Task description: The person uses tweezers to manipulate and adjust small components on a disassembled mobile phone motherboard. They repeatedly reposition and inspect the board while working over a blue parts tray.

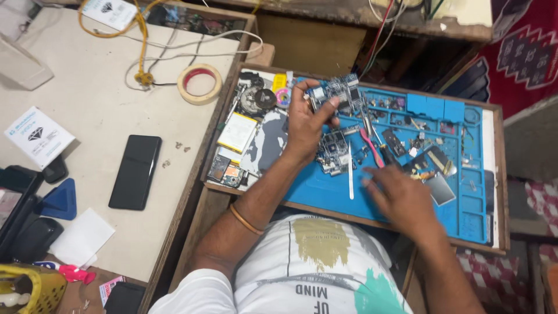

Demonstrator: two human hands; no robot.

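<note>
Head view: left hand (305, 119) pinches a thin, light, breakable circuit board (337, 96) by its edges, while right hand (401, 195) lies open on the blue mat (465, 221).

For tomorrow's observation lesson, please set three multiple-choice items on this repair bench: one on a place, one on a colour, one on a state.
1. Where does the roll of tape lie?
A. on the pale table, left of the tray
B. on the blue mat
C. in the person's lap

2. What colour is the work mat?
A. green
B. blue
C. grey

3. What is the left hand doing?
A. lying flat and empty
B. holding up a circuit board
C. gripping the black phone

Answers: 1 A, the tape sits on the table by the cables; 2 B, the mat is plainly blue; 3 B, its fingers close around the board above the mat.
</note>
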